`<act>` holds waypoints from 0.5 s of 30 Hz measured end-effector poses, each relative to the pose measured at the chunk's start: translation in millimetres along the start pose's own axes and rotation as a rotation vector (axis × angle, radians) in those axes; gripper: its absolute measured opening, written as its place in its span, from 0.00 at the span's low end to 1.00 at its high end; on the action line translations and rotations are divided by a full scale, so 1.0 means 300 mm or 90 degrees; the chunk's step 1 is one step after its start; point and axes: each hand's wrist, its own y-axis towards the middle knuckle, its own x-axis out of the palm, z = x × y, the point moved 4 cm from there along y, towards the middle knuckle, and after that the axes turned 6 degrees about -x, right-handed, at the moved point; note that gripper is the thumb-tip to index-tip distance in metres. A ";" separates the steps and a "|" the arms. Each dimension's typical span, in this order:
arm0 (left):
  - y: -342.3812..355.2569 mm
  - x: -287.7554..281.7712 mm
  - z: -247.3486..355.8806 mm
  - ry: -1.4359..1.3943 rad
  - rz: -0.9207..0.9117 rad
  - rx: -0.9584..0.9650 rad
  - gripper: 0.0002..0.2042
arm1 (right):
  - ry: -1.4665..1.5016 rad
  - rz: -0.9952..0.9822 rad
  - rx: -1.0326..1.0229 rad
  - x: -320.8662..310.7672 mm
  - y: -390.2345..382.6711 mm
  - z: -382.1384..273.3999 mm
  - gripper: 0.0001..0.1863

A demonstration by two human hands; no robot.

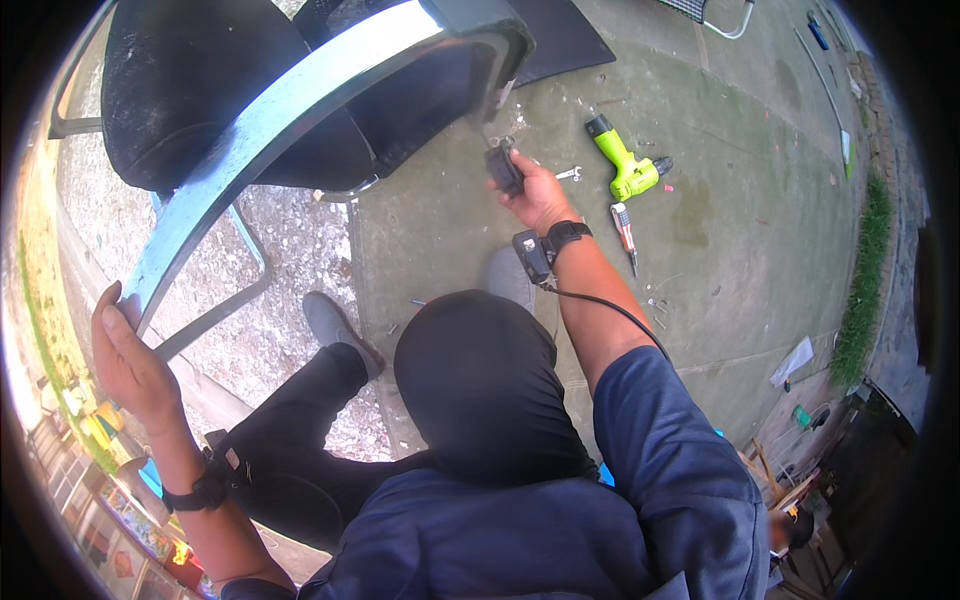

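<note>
My left hand (138, 372) is closed on the lower end of a long curved bar (235, 150), glossy on top and dark along its edge. The bar arches up and away to the right, ending in a dark bent part (505, 45) beyond my right hand. In my right hand (538, 190) is a small dark block-shaped piece (504, 168), gripped between thumb and fingers. A thin blurred piece shows just above it; what it is I cannot tell. Behind the bar are black padded chair parts (190, 70) on metal legs.
Right of my right hand, a lime-green cordless drill (628, 165), a wrench (568, 174) and a screwdriver (624, 235) lie on the green-grey floor. Small loose bits are scattered there. A bent metal tube leg (225, 308) stands below the bar, near my left shoe (340, 325).
</note>
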 end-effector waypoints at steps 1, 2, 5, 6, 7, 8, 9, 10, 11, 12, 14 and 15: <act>-0.001 0.000 0.003 -0.004 0.003 0.002 0.22 | -0.009 0.001 0.001 0.000 0.001 -0.002 0.23; -0.001 0.000 0.006 -0.008 0.005 0.004 0.22 | -0.018 0.002 0.001 0.000 0.002 -0.003 0.23; 0.000 0.000 0.010 0.004 0.007 0.015 0.22 | -0.075 0.001 -0.032 -0.007 0.019 -0.005 0.24; -0.001 0.001 0.011 0.006 0.010 0.018 0.22 | -0.099 -0.001 -0.048 -0.009 0.025 -0.001 0.24; 0.000 0.002 0.013 0.008 0.013 0.022 0.22 | -0.075 0.003 -0.045 -0.011 0.028 0.010 0.21; 0.000 0.003 0.015 0.010 0.015 0.027 0.22 | -0.051 0.008 -0.043 -0.012 0.031 0.023 0.19; -0.001 0.003 0.015 0.011 0.016 0.025 0.22 | -0.027 0.011 -0.040 -0.005 0.030 0.028 0.17; -0.001 0.004 0.015 0.012 0.016 0.024 0.22 | -0.003 -0.008 -0.015 0.002 0.029 0.031 0.17; -0.002 0.003 0.015 0.014 0.016 0.023 0.22 | 0.021 -0.026 0.010 0.008 0.029 0.031 0.17; -0.001 0.003 0.016 0.015 0.017 0.023 0.22 | 0.046 -0.044 0.035 0.017 0.027 0.031 0.18; 0.000 0.002 0.017 0.019 0.020 0.025 0.22 | -0.011 -0.069 0.031 0.024 0.025 0.013 0.19; 0.001 0.001 0.021 0.022 0.019 0.026 0.22 | -0.040 -0.080 0.028 0.018 0.028 0.009 0.20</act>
